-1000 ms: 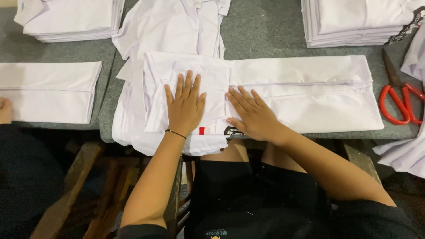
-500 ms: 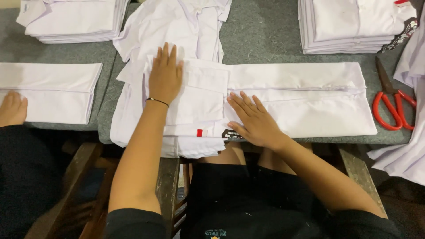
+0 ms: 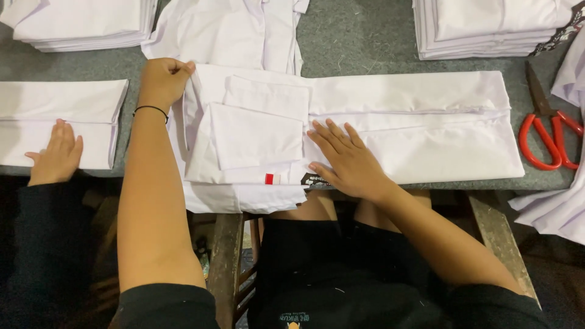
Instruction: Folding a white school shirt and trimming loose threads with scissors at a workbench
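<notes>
The left hand (image 3: 163,80) has moved up to pinch the white shirt (image 3: 256,137); the right hand (image 3: 347,161) stays pressed flat on it.

A white shirt (image 3: 256,131) with a small red tag lies half-folded, flat on the table edge.

Bare grey table (image 3: 359,36) is lying open beyond the right hand's fingers (image 3: 332,131); red scissors (image 3: 545,137) are blocking the far right.

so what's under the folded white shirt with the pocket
More white garments lie under the folded shirt, their edges showing below and left of it. How many, and the grey table beneath, are covered. The left hand grips its corner; the right hand presses flat.
</notes>
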